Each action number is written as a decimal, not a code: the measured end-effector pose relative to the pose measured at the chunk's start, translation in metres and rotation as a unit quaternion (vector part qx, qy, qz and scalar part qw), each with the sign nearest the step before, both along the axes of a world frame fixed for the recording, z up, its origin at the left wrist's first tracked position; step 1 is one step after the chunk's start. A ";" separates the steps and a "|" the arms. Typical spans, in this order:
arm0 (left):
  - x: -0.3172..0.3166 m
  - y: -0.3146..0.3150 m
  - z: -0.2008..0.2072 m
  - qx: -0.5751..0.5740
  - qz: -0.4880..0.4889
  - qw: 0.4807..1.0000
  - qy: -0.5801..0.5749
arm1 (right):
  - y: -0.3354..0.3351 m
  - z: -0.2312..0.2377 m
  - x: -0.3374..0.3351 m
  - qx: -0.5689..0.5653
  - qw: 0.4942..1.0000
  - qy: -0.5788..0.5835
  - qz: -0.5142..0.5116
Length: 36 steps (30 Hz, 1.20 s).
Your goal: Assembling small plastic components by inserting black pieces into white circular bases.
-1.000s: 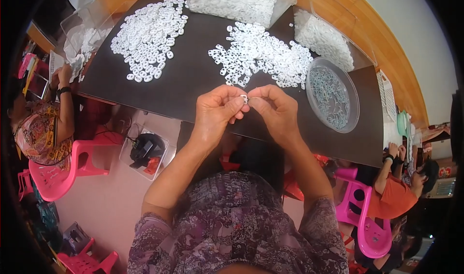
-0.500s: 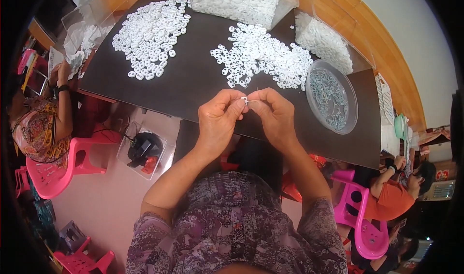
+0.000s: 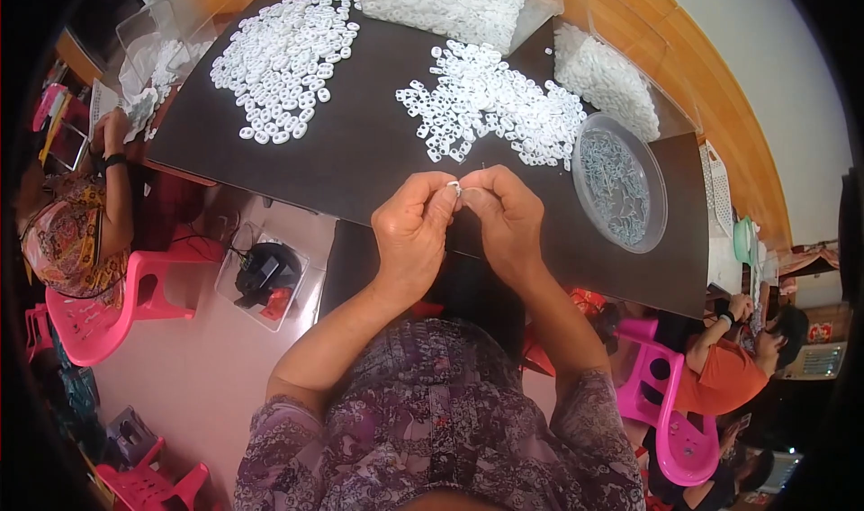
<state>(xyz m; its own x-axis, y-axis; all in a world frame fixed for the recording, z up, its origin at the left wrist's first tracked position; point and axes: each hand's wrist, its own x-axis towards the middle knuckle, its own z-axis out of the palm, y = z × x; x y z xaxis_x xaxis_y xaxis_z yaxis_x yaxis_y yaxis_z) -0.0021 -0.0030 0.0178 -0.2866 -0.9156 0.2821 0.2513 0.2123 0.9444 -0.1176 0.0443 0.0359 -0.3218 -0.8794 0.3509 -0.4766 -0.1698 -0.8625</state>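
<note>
My left hand [image 3: 410, 227] and my right hand [image 3: 510, 218] meet above the near edge of the dark table, thumbs and forefingers pinched together. Between the fingertips is a small white plastic piece [image 3: 454, 187], mostly covered by them. A thin dark tip shows just above my right forefinger; whether that hand holds it cannot be made out. Beyond my hands lies a loose pile of small white plastic pieces with holes [image 3: 486, 101]. To the right stands a round clear tub [image 3: 661, 187] of small grey-blue metal screws [image 3: 615, 182].
A pile of white oval two-holed pieces [image 3: 286, 56] lies at the far left of the table [image 3: 360, 115]. Clear bins of white pieces [image 3: 445, 7] [image 3: 605, 79] stand at the back. People sit at left and right near pink chairs [image 3: 135, 304]. A clear box [image 3: 270, 277] sits below left.
My hands stay together at nearly the same spot, with the fingertips slightly shifted around the white piece. The whole view has moved slightly.
</note>
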 end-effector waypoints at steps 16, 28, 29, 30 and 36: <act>0.004 0.002 -0.003 0.004 0.015 1.000 0.012 | -0.001 0.000 0.008 0.018 0.996 -0.085 0.006; 0.011 0.000 -0.008 -0.004 0.000 1.000 -0.022 | -0.004 0.001 0.012 0.034 0.995 -0.089 0.004; 0.010 0.000 -0.009 -0.004 0.000 1.000 -0.021 | -0.004 0.002 0.013 0.034 0.996 -0.084 0.004; 0.010 0.000 -0.009 -0.015 0.005 1.000 -0.023 | -0.003 0.003 0.013 0.034 0.996 -0.079 0.003; 0.009 0.000 -0.009 -0.092 0.058 0.992 -0.061 | -0.004 -0.001 0.014 0.019 0.999 -0.046 -0.001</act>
